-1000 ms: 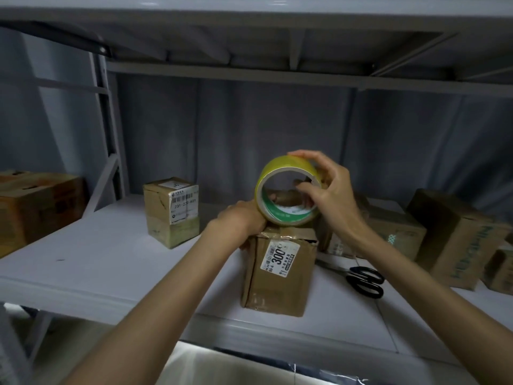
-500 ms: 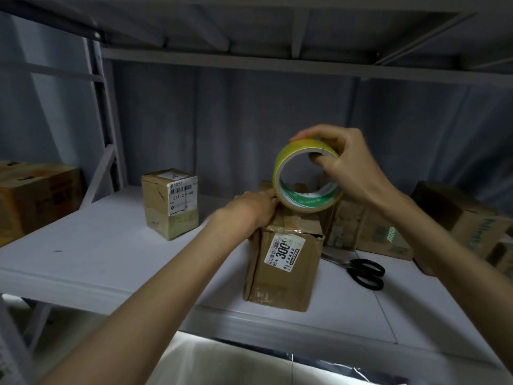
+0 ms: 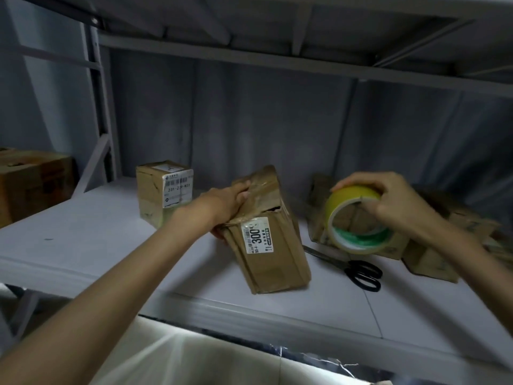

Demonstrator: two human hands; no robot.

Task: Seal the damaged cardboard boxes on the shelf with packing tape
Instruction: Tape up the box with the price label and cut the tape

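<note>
Left hand (image 3: 227, 202) grips the tilted box (image 3: 270, 240); right hand (image 3: 388, 201) pinches the tape roll (image 3: 358, 220), hiding boxes behind.

We see black-handled scissors (image 3: 358, 269) lying flat at lower right of centre, blades pointing up-left. Grey curtain (image 3: 249, 120) hangs across the bkgd. At upper left, a grey upright w/ diagonal brace (image 3: 95, 159); overhead, underside of next metal tier (image 3: 277, 20).
</note>
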